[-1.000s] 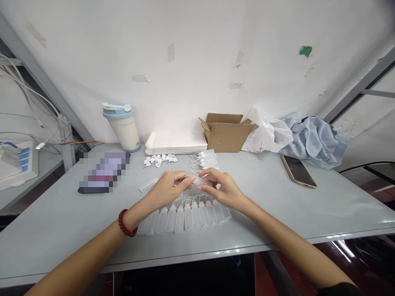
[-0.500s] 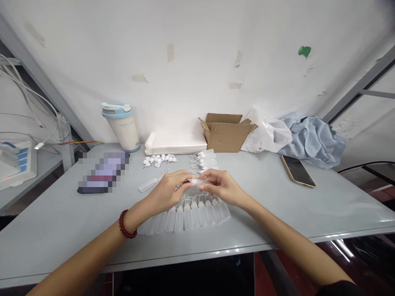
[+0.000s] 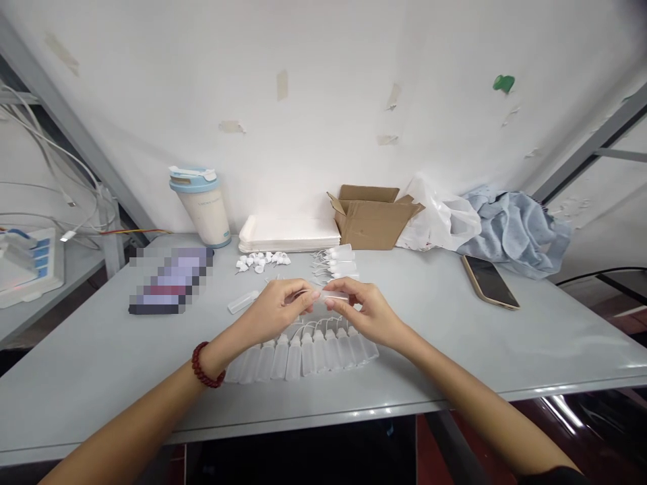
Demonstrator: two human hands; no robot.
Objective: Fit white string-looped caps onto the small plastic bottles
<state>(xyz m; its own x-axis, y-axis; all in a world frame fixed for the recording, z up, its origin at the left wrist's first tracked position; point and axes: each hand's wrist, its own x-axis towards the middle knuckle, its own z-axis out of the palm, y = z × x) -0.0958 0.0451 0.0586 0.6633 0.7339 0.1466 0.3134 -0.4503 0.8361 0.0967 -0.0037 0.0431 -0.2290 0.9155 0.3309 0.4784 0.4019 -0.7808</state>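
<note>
Over the middle of the grey table [image 3: 435, 337], a small translucent bottle [image 3: 335, 296] lies sideways between my hands. My right hand [image 3: 371, 312] grips its body between thumb and fingers. My left hand [image 3: 279, 308] pinches at its neck end; the small part under those fingertips is mostly hidden. Just below my hands stretches a row of translucent bottles [image 3: 319, 353] with white caps and thin tails. A single bottle [image 3: 243, 302] lies left of my left hand. Behind are a pile of white caps [image 3: 259, 261] and a stack of capped bottles [image 3: 344, 261].
White trays [image 3: 290, 234] and an open cardboard box [image 3: 377, 222] stand along the wall, beside a plastic bag [image 3: 439, 215] and blue cloth [image 3: 523, 232]. A cup [image 3: 205, 209] and a blurred phone [image 3: 174, 279] are left; another phone [image 3: 489, 281] is right.
The bottle between my hands has turned more level and shows more of its body. My left fingers have shifted slightly around its neck end. The view has moved a little.
</note>
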